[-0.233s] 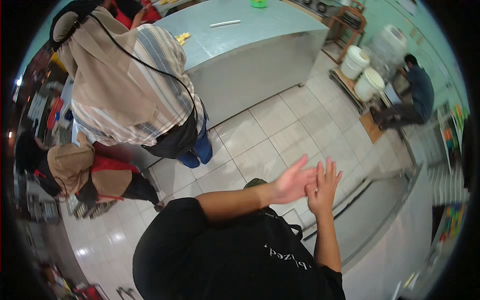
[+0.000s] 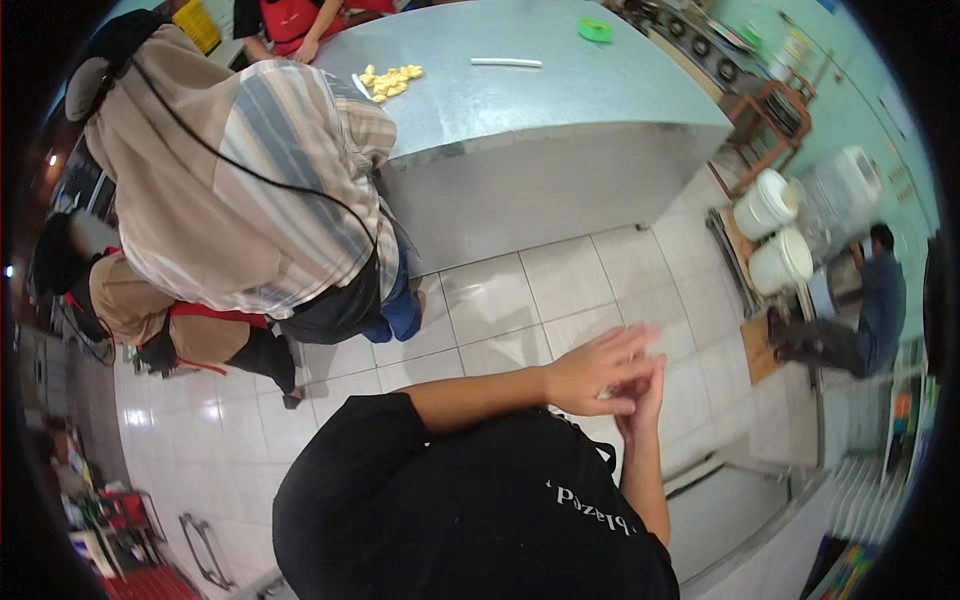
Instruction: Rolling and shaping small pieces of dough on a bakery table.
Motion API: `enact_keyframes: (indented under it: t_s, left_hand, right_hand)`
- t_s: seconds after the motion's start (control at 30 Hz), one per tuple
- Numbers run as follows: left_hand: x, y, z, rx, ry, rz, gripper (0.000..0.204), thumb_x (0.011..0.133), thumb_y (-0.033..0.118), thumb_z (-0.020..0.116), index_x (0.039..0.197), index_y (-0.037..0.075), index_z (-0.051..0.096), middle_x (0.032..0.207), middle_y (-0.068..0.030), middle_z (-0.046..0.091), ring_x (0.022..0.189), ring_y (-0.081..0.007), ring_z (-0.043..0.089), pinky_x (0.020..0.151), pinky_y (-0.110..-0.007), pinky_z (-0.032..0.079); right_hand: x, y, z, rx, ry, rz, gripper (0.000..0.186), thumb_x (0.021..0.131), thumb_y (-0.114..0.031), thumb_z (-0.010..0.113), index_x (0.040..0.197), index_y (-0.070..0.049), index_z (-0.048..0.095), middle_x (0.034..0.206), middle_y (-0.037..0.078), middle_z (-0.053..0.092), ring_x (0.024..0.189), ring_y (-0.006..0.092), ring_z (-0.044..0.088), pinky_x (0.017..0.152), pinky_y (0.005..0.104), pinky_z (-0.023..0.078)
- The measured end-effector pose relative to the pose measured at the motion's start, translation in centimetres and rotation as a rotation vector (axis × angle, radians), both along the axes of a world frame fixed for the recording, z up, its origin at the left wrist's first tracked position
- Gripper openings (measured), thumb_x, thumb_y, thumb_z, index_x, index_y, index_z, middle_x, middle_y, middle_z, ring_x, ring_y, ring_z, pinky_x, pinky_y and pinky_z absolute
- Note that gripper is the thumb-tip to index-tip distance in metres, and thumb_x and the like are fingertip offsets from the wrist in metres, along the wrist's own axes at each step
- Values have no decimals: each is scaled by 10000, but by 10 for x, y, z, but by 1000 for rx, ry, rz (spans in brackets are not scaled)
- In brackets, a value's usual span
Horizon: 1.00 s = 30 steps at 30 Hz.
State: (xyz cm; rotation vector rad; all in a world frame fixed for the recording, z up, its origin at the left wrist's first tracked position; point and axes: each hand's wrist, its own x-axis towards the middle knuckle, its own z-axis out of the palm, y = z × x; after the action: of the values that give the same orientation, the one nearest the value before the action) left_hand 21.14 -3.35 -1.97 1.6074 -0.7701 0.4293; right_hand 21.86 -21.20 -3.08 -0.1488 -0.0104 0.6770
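Note:
In front of my black shirt, my left hand (image 2: 597, 375) lies across my right hand, with the two touching. The fingers of the left are stretched out and slightly smeared by motion. My right hand (image 2: 645, 398) points upward, its fingers mostly straight and partly covered by the left one. I see nothing held in either hand. Beyond them stands a large metal worktable (image 2: 560, 95), out of reach of both hands. On its top are a pile of yellow pieces (image 2: 388, 82), a white stick (image 2: 506, 63) and a green bowl (image 2: 595, 31).
Close on the left stands a person in a striped top (image 2: 300, 190); another in brown (image 2: 125, 295) is behind. At far right a person crouches (image 2: 870, 310) beside white buckets (image 2: 780, 262). A metal-edged surface (image 2: 730, 500) lies at lower right, over the tiled floor (image 2: 490, 300).
The view has tilted and turned, so more of the worktable shows. My left hand has moved over the right hand, which was more fully visible before.

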Motion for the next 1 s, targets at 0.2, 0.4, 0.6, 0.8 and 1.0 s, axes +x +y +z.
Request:
enact_keyframes:
  t_s: [0.2,0.4,0.6,0.8,1.0]
  left_hand:
    - [157,3,-23,558,-46,209,618,913,371,579,1446,132,379,1462,-149,401,1354,-302,372,1111,-465,279]
    - [260,84,-44,120,605,516,421,912,216,605,1303,79,531,1170,-118,647,1059,-249,622,912,-383,476]
    - [334,141,-48,-534,700,1026,320,938,134,591,1232,11,561,1009,-47,660,901,-106,596,818,-267,477]
    - [387,278,-77,-933,630,1295,403,942,153,588,1296,-17,495,1134,-63,596,1026,-127,553,887,-277,448]
    - [425,423,-103,-1626,421,1317,566,978,229,504,1436,-27,293,1334,-141,469,1238,-208,447,1012,-352,393]
  right_hand:
    - [162,-4,36,-474,-107,130,556,980,-466,422,1390,-91,412,1351,111,494,1137,235,530,989,412,426]
    - [356,24,29,-1105,-575,314,443,954,-239,546,1349,-71,439,1219,123,562,1066,226,572,922,362,472]
    - [511,170,57,-1100,-1101,750,433,898,-124,624,1299,-34,486,1150,104,587,984,163,580,873,306,476]
    - [563,382,10,-887,-1646,988,436,827,-115,712,1231,-51,562,1037,72,623,892,136,598,802,286,499]
    - [580,598,-57,-765,-2090,666,675,653,-319,817,1238,-92,570,1237,155,564,1065,271,583,907,398,482]
